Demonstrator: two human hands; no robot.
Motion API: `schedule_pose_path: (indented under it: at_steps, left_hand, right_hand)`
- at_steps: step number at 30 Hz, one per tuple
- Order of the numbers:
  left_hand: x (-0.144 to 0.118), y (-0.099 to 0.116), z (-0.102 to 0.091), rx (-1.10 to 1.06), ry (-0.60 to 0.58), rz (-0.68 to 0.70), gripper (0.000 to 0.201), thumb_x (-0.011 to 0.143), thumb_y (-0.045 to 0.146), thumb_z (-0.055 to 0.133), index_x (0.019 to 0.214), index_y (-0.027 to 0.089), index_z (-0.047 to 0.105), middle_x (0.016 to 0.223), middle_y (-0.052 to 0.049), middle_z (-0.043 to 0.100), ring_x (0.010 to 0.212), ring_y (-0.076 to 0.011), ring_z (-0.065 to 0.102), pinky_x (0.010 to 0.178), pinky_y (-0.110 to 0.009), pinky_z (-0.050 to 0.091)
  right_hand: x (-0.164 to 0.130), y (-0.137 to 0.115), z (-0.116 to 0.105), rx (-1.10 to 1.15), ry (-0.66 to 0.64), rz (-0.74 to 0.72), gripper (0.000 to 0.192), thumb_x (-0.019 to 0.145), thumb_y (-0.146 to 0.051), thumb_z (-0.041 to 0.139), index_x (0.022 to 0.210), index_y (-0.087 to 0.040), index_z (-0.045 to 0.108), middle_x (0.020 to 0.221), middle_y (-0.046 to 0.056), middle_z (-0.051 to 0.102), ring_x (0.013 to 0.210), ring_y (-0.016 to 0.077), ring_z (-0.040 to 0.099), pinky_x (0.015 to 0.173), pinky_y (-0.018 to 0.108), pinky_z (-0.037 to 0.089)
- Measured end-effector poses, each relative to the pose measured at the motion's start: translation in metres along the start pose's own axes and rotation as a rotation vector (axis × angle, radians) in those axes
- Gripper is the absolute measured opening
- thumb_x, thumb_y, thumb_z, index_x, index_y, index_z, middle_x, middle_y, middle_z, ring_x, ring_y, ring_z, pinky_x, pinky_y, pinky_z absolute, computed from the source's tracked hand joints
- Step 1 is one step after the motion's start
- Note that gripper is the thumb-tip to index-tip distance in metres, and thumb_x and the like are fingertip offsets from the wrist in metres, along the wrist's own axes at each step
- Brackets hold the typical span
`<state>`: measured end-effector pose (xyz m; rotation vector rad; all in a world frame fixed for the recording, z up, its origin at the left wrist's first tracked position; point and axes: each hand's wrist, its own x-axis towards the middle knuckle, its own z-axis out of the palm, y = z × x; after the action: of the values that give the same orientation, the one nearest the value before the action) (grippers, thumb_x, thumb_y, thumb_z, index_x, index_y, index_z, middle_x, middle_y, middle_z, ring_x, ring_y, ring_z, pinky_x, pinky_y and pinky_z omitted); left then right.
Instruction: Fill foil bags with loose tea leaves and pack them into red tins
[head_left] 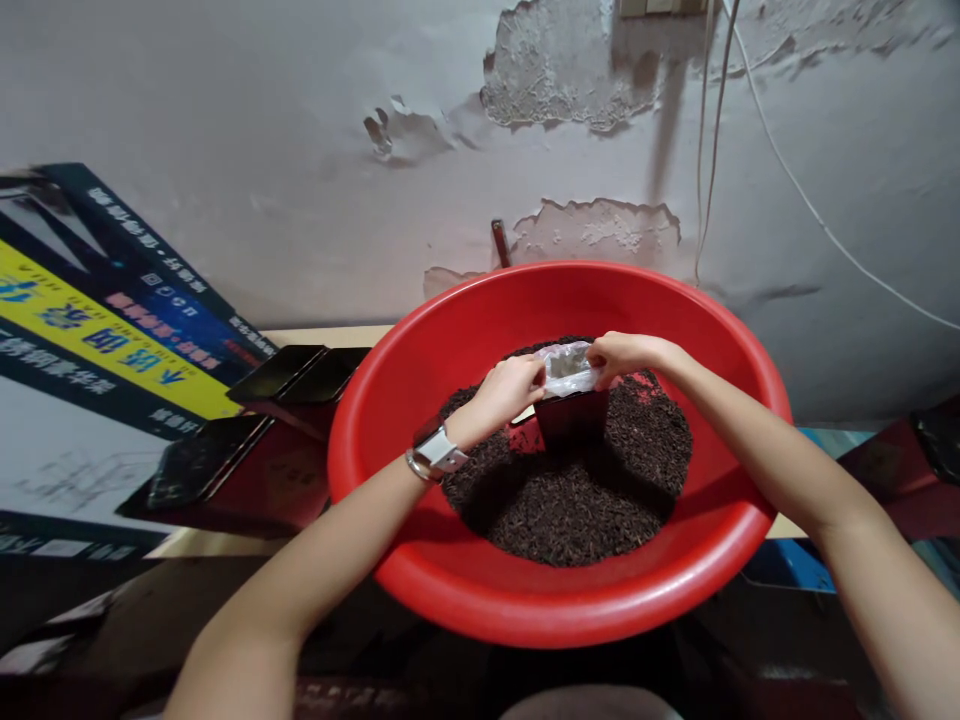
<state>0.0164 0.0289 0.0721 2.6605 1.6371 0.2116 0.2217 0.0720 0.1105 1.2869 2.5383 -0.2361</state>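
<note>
A large red basin [570, 620] holds a bed of dark, loose tea-like leaves [570, 515]. In it stands a dark box [571, 420] lined with a clear plastic bag [568, 380], whose mouth is spread over the box's top. My left hand [510, 388], with a watch on the wrist, pinches the left edge of the bag. At the opposite side, my right hand [619, 355] grips the bag's right edge between thumb and fingers. What lies deep inside the bag is hard to make out.
Several dark red boxes [255, 480] stand left of the basin, beside a large printed carton [112, 310]. Another dark red box [892, 465] is at the right. Behind rises a peeling wall [300, 150] with hanging cables [712, 150].
</note>
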Motion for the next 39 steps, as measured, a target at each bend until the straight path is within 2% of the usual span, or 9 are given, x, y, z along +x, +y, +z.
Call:
schedule_pose_path:
  at_steps: [9,16,20,24,27,29,31,35,39]
  left_hand:
    - [-0.015,0.021,-0.019,0.123,-0.136,-0.034,0.022,0.085,0.008,0.053,0.091,0.012,0.074,0.092,-0.013,0.074,0.084,-0.0249,0.069,0.073,-0.03,0.048]
    - [-0.017,0.027,-0.009,0.164,-0.254,-0.03,0.022,0.086,0.008,0.051,0.09,0.008,0.073,0.095,-0.017,0.072,0.087,-0.0252,0.069,0.073,-0.029,0.049]
    - [-0.015,0.028,-0.008,0.122,-0.274,-0.06,0.02,0.085,0.008,0.055,0.092,0.009,0.073,0.098,-0.016,0.073,0.09,-0.0246,0.069,0.076,-0.028,0.05]
    - [-0.01,0.01,-0.009,0.091,-0.345,-0.06,0.016,0.082,0.014,0.063,0.092,0.015,0.074,0.099,-0.013,0.074,0.094,-0.0246,0.069,0.081,-0.027,0.049]
    - [-0.003,-0.015,-0.01,0.166,-0.387,-0.226,0.019,0.083,0.023,0.063,0.097,0.016,0.074,0.107,-0.018,0.073,0.103,-0.0311,0.067,0.083,-0.03,0.05]
    - [0.004,-0.033,-0.01,0.171,-0.322,-0.386,0.025,0.088,0.028,0.055,0.095,0.013,0.073,0.107,-0.022,0.071,0.105,-0.034,0.067,0.084,-0.033,0.05]
    - [0.01,-0.048,-0.008,0.04,-0.238,-0.496,0.032,0.092,0.029,0.046,0.09,0.012,0.072,0.102,-0.021,0.072,0.101,-0.0317,0.068,0.084,-0.034,0.051]
    - [0.016,-0.065,0.006,-0.605,-0.25,-0.544,0.028,0.091,0.027,0.045,0.083,0.013,0.067,0.091,-0.013,0.072,0.074,-0.0191,0.068,0.07,-0.028,0.054]
    - [0.017,-0.067,0.021,-0.99,-0.304,-0.461,0.023,0.08,0.037,0.063,0.077,0.014,0.066,0.077,-0.007,0.068,0.064,-0.0131,0.061,0.064,-0.026,0.054]
  right_hand:
    - [-0.008,-0.036,0.003,-0.119,0.149,0.146,0.031,0.075,-0.016,0.07,0.106,-0.012,0.072,0.105,0.017,0.069,0.097,0.0269,0.066,0.078,0.03,0.049]
    - [-0.023,-0.039,-0.006,-0.061,-0.155,0.064,0.026,0.087,-0.03,0.064,0.098,-0.009,0.076,0.087,0.01,0.072,0.087,0.0226,0.067,0.07,0.027,0.046]
    - [-0.014,-0.024,0.0,0.065,-0.263,0.037,0.017,0.085,-0.018,0.064,0.097,-0.015,0.077,0.082,0.002,0.072,0.085,0.016,0.065,0.073,0.021,0.045]
    - [-0.003,0.003,0.006,0.325,-0.361,0.008,0.027,0.081,-0.019,0.068,0.107,-0.017,0.074,0.106,0.001,0.073,0.101,0.0153,0.064,0.078,0.019,0.047]
    - [-0.006,0.025,0.002,0.54,-0.393,-0.042,0.033,0.082,-0.026,0.066,0.114,-0.018,0.072,0.117,0.004,0.07,0.111,0.0178,0.062,0.078,0.02,0.049]
    - [-0.012,0.037,-0.004,0.658,-0.35,-0.077,0.032,0.084,-0.03,0.065,0.112,-0.018,0.072,0.116,0.005,0.071,0.11,0.0183,0.063,0.08,0.021,0.05]
    - [-0.015,0.046,-0.007,0.745,-0.228,-0.044,0.026,0.086,-0.033,0.064,0.106,-0.018,0.073,0.111,0.006,0.072,0.105,0.0181,0.066,0.082,0.021,0.051]
    - [-0.005,0.049,0.002,0.807,0.094,0.275,0.02,0.092,-0.028,0.056,0.099,-0.015,0.07,0.106,0.011,0.073,0.092,0.0173,0.069,0.075,0.022,0.053]
    - [0.015,0.04,0.023,0.866,0.135,0.388,0.025,0.096,-0.028,0.048,0.095,-0.012,0.068,0.106,0.014,0.072,0.084,0.0158,0.068,0.067,0.021,0.052]
